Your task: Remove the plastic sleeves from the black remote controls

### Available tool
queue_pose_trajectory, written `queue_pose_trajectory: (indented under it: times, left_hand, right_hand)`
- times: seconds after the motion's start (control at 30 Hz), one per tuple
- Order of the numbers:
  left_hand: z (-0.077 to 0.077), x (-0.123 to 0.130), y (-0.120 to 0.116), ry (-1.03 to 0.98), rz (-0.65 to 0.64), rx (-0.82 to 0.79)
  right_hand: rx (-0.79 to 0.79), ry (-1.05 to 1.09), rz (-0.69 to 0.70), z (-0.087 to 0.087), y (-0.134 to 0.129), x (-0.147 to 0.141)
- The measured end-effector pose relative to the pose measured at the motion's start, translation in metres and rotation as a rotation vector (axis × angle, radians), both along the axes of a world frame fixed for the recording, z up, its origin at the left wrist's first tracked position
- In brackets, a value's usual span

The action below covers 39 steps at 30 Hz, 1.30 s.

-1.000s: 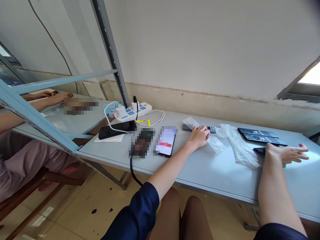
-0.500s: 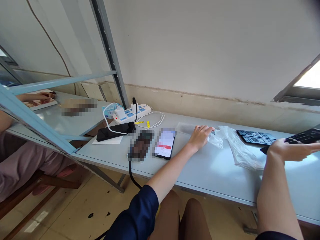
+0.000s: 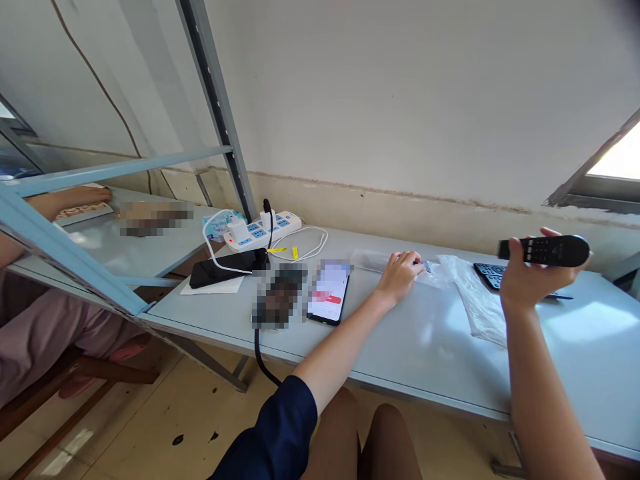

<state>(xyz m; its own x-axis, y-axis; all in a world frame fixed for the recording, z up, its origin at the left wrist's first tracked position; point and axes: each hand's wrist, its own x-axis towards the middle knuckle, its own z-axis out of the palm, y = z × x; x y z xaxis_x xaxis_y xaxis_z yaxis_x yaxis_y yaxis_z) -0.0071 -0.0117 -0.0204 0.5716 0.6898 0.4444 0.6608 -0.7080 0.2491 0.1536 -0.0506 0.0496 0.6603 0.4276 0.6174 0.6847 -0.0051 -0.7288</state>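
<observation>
Raised above the right part of the table, my right hand (image 3: pixel 523 280) holds a black remote control (image 3: pixel 555 251) lying sideways across the palm. My left hand (image 3: pixel 400 273) rests on a clear plastic bag (image 3: pixel 367 260) near the back of the table, fingers curled onto its edge. More crumpled clear plastic (image 3: pixel 477 307) spreads between the two hands. Behind my right hand lie dark remotes (image 3: pixel 487 273) on the table, partly hidden by it. Left of my left hand is a phone with a lit screen (image 3: pixel 330 290).
A white power strip (image 3: pixel 260 231) with plugs and cables stands at the back left, near a black phone (image 3: pixel 227 267) on white paper. A blurred device (image 3: pixel 280 297) has a black cable. Beyond the metal frame (image 3: pixel 130 163), another person's arm (image 3: pixel 75 200) rests on a table.
My right hand has moved left and up with the remote, which now shows more fully and is turned differently. My left hand has stayed nearly in place, its fingers slightly more curled.
</observation>
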Motion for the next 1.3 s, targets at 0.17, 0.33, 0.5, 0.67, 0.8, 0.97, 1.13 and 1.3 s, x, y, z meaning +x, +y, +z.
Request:
queue_pose_trajectory:
  times: [0.17,0.33,0.5,0.67,0.8,0.97,1.13,1.3]
  left_hand:
    - [-0.002,0.001,0.001,-0.015,0.006,-0.028]
    - [-0.001,0.0,0.0,-0.023,-0.018,-0.042]
    - [-0.001,0.0,0.001,0.023,-0.025,-0.031]
    - [-0.009,0.003,0.004,0.037,-0.022,-0.002]
    - [-0.015,0.006,0.007,0.04,-0.024,0.032]
    - [-0.017,0.008,0.01,0.016,0.019,0.044]
    - [-0.015,0.006,0.01,0.001,0.006,0.027]
    - [-0.013,0.003,0.01,-0.028,0.024,0.022]
  right_hand:
    - [0.033,0.111,0.046,-0.004,0.002,-0.01]
    - [0.175,0.06,0.127,-0.018,0.013,0.002]
    - [0.202,-0.052,0.143,-0.032,0.025,0.012]
    - [0.133,-0.105,0.052,-0.043,0.033,0.018]
    - [0.109,-0.158,0.047,-0.049,0.037,0.023]
    - [0.123,-0.226,0.164,-0.054,0.041,0.025]
    - [0.122,-0.2,0.166,-0.058,0.044,0.027]
    - [0.065,-0.22,0.077,-0.055,0.04,0.026]
